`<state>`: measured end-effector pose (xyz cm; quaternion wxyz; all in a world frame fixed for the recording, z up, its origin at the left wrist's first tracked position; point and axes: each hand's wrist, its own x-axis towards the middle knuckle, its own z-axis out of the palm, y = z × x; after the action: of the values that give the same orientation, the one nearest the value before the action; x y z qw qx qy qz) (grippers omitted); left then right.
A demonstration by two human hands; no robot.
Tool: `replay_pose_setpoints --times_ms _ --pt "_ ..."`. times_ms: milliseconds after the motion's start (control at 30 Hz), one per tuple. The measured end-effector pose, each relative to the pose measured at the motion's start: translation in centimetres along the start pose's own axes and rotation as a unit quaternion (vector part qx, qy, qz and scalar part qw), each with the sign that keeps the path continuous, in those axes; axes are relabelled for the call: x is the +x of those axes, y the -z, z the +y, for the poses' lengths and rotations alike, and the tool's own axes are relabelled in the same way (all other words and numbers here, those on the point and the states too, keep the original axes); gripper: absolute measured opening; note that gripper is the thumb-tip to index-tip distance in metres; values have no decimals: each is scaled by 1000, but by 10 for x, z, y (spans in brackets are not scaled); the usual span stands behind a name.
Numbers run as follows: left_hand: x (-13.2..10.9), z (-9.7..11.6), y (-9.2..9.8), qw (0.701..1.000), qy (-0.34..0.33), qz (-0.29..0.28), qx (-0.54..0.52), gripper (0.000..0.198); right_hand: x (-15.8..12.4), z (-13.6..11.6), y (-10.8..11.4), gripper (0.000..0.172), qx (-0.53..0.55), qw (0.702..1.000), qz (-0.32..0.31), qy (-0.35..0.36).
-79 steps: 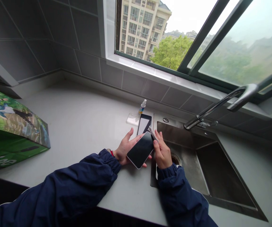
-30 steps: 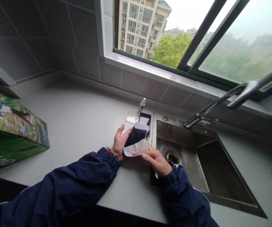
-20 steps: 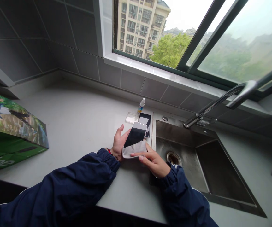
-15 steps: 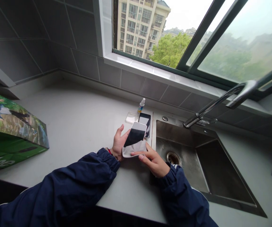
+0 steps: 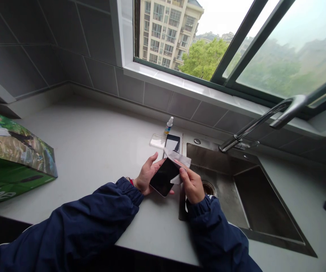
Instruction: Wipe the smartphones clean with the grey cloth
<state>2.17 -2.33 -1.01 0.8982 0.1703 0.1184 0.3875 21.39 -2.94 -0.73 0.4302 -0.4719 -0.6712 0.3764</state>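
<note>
The left hand [image 5: 148, 175] lies open, fingers spread, cradling a black-screened smartphone [image 5: 164, 177] above the worktop [image 5: 95, 147] edge, while the right hand [image 5: 191, 185] pinches a grey microfibre cloth [image 5: 180, 158] against the phone's upper edge. The stainless steel sink [image 5: 261, 200] sits at 3 o'clock from the phone, so a tug on the cloth could slide the loosely held phone off that palm and onto hard steel; a spray bottle [image 5: 168, 125] stands at 12 o'clock.
</note>
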Motion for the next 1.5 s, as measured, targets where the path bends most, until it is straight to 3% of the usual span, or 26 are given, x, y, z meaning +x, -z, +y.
replay_pose_setpoints --times_ms 100,233,333,500,600,767,1000,1133,1200,1400,1500 --pt "0 1 -1 999 14 -35 21 68 3 3 3 43 2 999 48 5" --pt "0 -1 -2 999 9 -25 25 70 3 6 1 41 -34 997 58 27" --pt "0 -2 -1 1000 4 -22 19 70 -1 7 -1 41 -124 988 76 55" --pt "0 0 1 998 -1 -55 24 65 -5 2 2 46 -314 936 98 123" --pt "-1 0 -1 998 11 -59 36 68 -4 2 5 50 -336 924 66 169" --pt "-1 -2 -3 997 16 -13 69 70 -5 3 0 60 -338 919 5 201" --pt "5 -6 -5 997 -69 40 21 68 -14 -9 -18 71 -349 897 -123 241" --pt "8 -5 -5 994 -90 69 4 67 -16 -14 -22 67 -345 887 -174 254" --pt "8 -4 -3 994 -83 63 18 69 -14 -12 -19 62 -351 891 -154 243" --pt "2 -6 0 994 17 -6 105 76 -7 -3 -4 58 -388 905 13 174" --pt "2 -8 1 993 8 -1 120 75 -8 -3 -5 59 -406 895 14 182"
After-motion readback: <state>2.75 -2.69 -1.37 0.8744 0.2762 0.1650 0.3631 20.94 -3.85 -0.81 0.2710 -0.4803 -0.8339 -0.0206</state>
